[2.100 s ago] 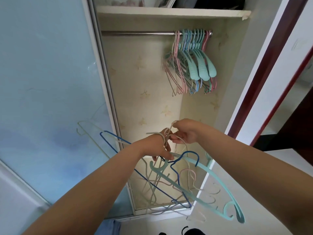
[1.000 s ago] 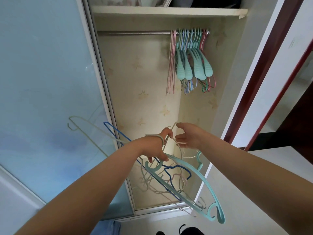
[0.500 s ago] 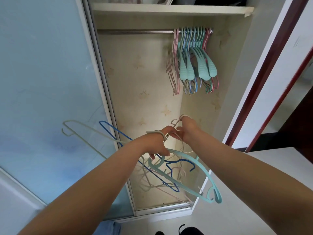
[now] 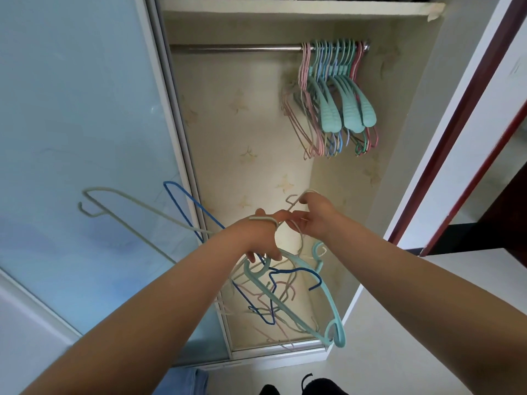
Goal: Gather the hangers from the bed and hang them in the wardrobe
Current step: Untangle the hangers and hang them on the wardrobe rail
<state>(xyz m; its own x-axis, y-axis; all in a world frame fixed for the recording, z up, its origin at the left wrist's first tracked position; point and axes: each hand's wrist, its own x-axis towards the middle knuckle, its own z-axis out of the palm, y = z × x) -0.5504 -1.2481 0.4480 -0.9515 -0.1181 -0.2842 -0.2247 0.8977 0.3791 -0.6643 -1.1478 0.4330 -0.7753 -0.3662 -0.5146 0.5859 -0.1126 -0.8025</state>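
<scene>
Low in the middle of the frame, the left hand (image 4: 258,238) has its grip curled round a tangled bunch of hangers (image 4: 273,295) that droops down toward the bottom of the frame. In the bunch I can count one big teal hanger (image 4: 328,297), one dark blue wire hanger (image 4: 182,203) and one pale wire hanger (image 4: 119,201) that both poke out to the left, plus some thin pink and white ones too knotted to count. Just beside it, a bit higher, the right hand (image 4: 313,216) pinches the hook of a thin white hanger (image 4: 293,202) and looks to be pulling it free from the bunch. So two hands are busy, and both are holding something. Farther back, in the upper right of the frame, the wardrobe (image 4: 251,132) stands open, and a tight row of hung hangers (image 4: 330,95) sits at the right end of the rail (image 4: 233,47). They are teal, pink and blue, well over ten, too close together for an exact count. The job looks about half done: many hang up, but the whole bunch in hand is left. The bed is not in view, so I cannot tell if more wait there.
</scene>
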